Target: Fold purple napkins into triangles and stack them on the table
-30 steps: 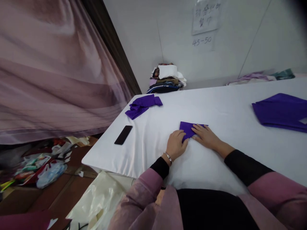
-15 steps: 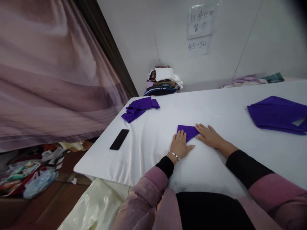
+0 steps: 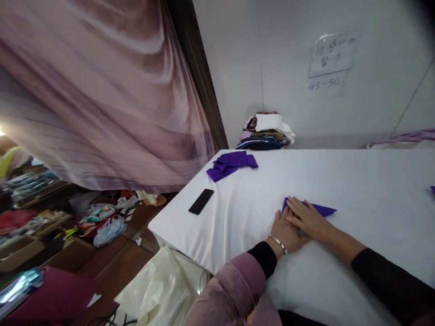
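Observation:
A small purple napkin [image 3: 323, 210], folded to a triangle, lies flat on the white-covered table [image 3: 258, 217]. My left hand [image 3: 286, 232], with a silver bracelet at the wrist, rests on its left end. Across the napkin's left part lies my right hand [image 3: 308, 219], palm down with fingers stretched out, overlapping the left fingers and partly hiding them. The napkin's pointed tip sticks out to the right beyond my right hand. Neither hand lifts anything off the table.
A crumpled purple cloth [image 3: 234, 163] and a black phone [image 3: 201, 201] lie at the table's left. Folded clothes [image 3: 267, 131] are stacked by the wall. A pink curtain [image 3: 136, 113] hangs at left. Bags and boxes [image 3: 78, 253] crowd the floor below.
My right hand has slid left from the napkin's right tip onto its left part, over my left fingers. The view has turned left, so the larger purple cloth is nearly out of sight.

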The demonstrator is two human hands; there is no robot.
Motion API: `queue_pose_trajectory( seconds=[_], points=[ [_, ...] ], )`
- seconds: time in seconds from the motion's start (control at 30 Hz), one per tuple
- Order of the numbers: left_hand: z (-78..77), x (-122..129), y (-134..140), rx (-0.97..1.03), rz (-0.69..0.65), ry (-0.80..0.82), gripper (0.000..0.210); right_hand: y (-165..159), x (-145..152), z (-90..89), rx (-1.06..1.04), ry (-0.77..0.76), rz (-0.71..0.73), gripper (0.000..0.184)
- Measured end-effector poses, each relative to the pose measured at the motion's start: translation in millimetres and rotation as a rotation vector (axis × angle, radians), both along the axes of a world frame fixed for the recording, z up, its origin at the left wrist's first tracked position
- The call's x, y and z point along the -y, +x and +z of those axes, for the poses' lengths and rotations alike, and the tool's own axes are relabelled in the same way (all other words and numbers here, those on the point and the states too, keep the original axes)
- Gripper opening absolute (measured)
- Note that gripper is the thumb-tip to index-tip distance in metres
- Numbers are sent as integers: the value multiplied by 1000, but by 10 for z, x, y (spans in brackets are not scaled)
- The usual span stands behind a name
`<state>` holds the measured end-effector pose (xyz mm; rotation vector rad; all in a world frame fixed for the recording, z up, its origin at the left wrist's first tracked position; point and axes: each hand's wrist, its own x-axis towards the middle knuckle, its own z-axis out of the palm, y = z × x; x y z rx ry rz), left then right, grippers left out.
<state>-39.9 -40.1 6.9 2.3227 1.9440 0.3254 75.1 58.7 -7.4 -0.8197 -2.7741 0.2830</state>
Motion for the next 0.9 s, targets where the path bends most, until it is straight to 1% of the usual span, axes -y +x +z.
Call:
queue_pose_trajectory(
  seconds=[0.07,0.13,0.2,0.3,0.4,0.5,0.57,0.6,0.67,0.7,0.77,0.83,0.9],
  points=[
    [9,8,-3,25,0,-2,80,-44,-67,-63,11,-48,30,66],
    [10,13,-8,48,-3,-39,78,6,-165,-149,6,-55,38,63],
    [5,16,-12,65,2,-73,77,107,-261,-232,4,-33,5,63],
    [0,27,-17,89,6,-94,76,247,-352,-315,24,6,-62,68],
    [22,47,-26,112,3,-94,76,297,-374,-354,34,33,-70,70],
    [101,38,-35,154,12,-151,77,298,-380,-400,23,79,-63,68],
    [187,-14,-30,202,42,-196,77,307,-401,-453,11,111,-43,66],
    [233,-59,-23,222,65,-192,76,316,-417,-485,4,124,-24,64],
    [309,-178,-1,240,94,-125,74,337,-451,-550,-15,143,11,63],
    [329,-247,11,236,86,-84,74,345,-465,-578,-23,148,20,62],
    [322,-380,29,217,41,-51,74,350,-482,-615,-25,150,25,61],
    [258,-480,30,206,19,-96,75,341,-478,-620,-11,143,12,60],
    [167,-530,11,207,37,-149,76,322,-459,-590,9,127,1,59]
  ],
)
